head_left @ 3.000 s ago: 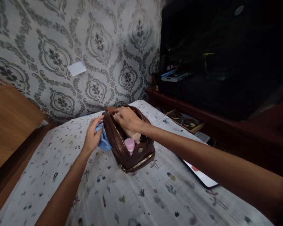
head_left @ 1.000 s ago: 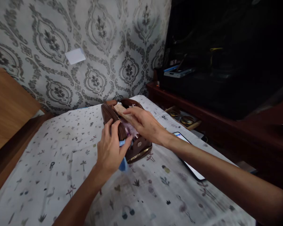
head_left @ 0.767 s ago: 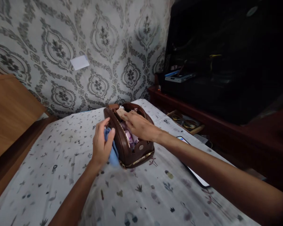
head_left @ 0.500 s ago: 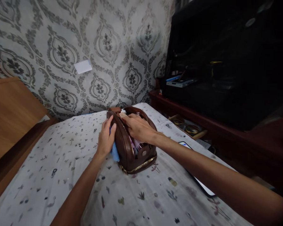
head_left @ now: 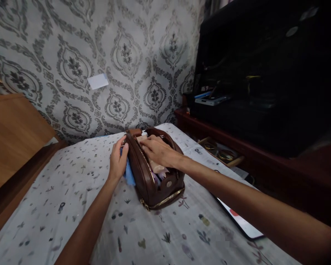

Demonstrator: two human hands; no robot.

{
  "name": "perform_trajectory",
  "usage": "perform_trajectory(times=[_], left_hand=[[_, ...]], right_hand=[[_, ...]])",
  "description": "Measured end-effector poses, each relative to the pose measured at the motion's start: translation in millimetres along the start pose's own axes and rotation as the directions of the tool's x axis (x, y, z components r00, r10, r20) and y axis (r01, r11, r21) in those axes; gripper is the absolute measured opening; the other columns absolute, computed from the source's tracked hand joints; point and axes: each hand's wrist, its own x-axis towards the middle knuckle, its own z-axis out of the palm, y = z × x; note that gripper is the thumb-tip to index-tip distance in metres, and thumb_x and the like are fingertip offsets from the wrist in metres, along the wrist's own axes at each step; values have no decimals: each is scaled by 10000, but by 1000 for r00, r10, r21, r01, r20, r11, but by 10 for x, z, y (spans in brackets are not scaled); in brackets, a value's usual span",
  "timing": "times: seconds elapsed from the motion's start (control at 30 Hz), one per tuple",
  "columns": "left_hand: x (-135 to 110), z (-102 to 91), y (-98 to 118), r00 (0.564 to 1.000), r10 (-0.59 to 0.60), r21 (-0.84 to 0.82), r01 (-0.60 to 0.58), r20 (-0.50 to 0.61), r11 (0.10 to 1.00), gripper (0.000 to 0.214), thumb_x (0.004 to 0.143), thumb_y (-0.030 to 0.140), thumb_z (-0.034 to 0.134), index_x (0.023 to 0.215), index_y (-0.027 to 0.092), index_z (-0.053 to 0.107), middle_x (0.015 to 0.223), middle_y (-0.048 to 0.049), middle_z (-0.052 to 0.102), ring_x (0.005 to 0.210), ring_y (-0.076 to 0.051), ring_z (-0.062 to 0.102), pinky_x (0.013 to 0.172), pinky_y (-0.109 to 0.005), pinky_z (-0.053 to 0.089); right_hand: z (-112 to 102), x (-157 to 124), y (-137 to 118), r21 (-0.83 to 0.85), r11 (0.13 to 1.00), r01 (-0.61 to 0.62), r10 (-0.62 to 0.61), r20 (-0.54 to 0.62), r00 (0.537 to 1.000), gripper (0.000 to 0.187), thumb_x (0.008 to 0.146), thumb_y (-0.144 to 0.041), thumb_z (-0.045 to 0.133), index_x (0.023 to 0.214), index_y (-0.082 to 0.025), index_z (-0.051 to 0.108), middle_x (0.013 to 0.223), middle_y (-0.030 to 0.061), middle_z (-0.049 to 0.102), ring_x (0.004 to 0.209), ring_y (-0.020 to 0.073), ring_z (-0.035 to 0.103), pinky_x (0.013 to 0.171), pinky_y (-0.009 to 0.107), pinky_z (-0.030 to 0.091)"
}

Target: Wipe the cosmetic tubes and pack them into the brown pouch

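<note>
Gripping a blue cloth, my left hand sits against the open brown bag on the patterned sheet, while my right hand bends over a beige item inside; whether those fingers grip it, I cannot tell

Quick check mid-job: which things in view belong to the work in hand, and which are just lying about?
In the work:
brown bag, open
blue cloth, at the left hand
beige item in the bag, by the right hand

Lying about:
lit-screen device on the patterned sheet
white paper against the wall
drawer with round gold-coloured things
</note>
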Motion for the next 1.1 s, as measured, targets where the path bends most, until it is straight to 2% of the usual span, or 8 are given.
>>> perform_trajectory(times=[0.1,0.3,0.43,0.6,0.73,0.87,1.0,1.1], left_hand=[[91,39,-38,999,-2,21,3,-32,1000,479,993,484,457,1343,191,602,1333,-135,639,1258,-249,581,1159,-441,408],[137,68,-65,1000,12,81,-14,25,997,494,984,514,462,1325,196,625,1357,-142,623,1329,-261,545,1191,-450,375],[102,28,-92,1000,24,42,-24,6,999,506,977,515,476,1337,185,609,1396,-135,622,1327,-256,550,1203,-431,363],[6,43,-43,1000,-3,-6,3,6,1000,562,980,542,469,1373,154,574,1476,-134,572,1383,-259,515,1235,-416,338],[-68,29,33,1000,-26,4,26,4,1000,603,985,580,450,1388,145,554,1475,-78,582,1408,-274,495,1258,-457,306],[-166,-14,90,998,-41,27,40,50,999,602,984,625,437,1407,208,536,1466,24,588,1443,-279,457,1265,-459,283],[-291,-45,157,997,-60,25,59,49,998,632,966,666,433,1404,224,539,1479,33,587,1450,-298,450,1278,-484,287],[-367,-70,226,993,-89,49,86,75,995,619,961,660,426,1425,261,516,1487,63,580,1484,-304,402,1272,-483,296]], right_hand=[[-49,13,-11,-23,1000,-4,5,29,1000,235,972,-169,501,1056,-164,721,1077,122,705,1095,226,645,978,337,467],[-119,3,-93,31,999,16,-18,65,998,316,917,-77,517,1146,-143,725,1100,131,745,1107,236,675,958,318,487],[-227,-67,-64,207,974,88,-70,-96,993,328,905,-113,561,1183,-173,723,1167,66,750,1108,214,679,969,308,494],[-489,-221,14,253,966,43,15,-224,975,206,927,-162,559,955,-179,763,972,35,765,955,208,690,917,363,525],[-663,-436,42,290,957,2,79,-267,960,133,921,-207,616,836,-186,716,866,7,733,936,198,673,876,351,534],[-730,-684,96,335,942,-17,109,-258,960,191,932,-265,649,754,-196,645,823,-3,698,898,161,637,814,294,534],[-753,-879,159,378,926,0,123,-299,946,320,917,-373,696,680,-199,571,693,-27,599,784,121,557,738,253,519],[-789,-1007,177,414,910,-24,171,-321,931,347,922,-434,683,689,-201,574,682,-25,582,797,132,567,729,252,526]])
